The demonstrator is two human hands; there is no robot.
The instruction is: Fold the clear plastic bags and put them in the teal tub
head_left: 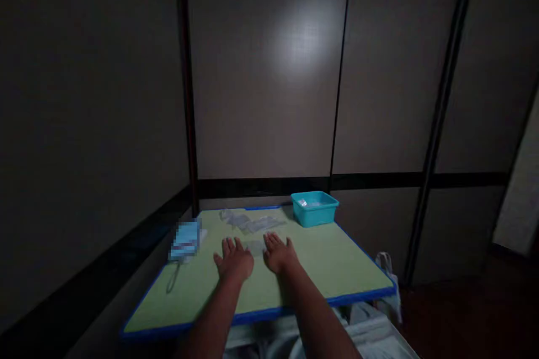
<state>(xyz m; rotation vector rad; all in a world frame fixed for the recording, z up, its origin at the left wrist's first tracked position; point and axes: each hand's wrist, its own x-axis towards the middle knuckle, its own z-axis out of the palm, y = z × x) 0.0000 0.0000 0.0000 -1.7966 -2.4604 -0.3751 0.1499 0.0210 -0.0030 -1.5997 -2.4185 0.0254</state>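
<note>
Forearms over the table, clear film between left hand and right hand

Both forearms rise from six o'clock and cross the near blue edge of the table, whose top is pale green. Both hands are palm down, backs to the camera. Fingers of the left hand point toward twelve and are spread apart, clamped on nothing. Fingers of the right hand point toward eleven; some lie close together, with the outer one standing off, and they too grip nothing.

Clear film lies flat on the table in the gap between the hands: about two o'clock from the middle of the left hand, about ten o'clock from the middle of the right. It sits just beside the inner side of each hand; whether either touches it, I cannot tell.

Crumpled clear plastic stretches across the table at twelve o'clock from the film. At one o'clock from the right hand, a teal basin stands near the far right corner, with something whitish inside. At ten o'clock from the left hand, near the table's left edge, is a pixelated blue item, its details hidden; a thin cord loop hangs toward six o'clock from it.
</note>
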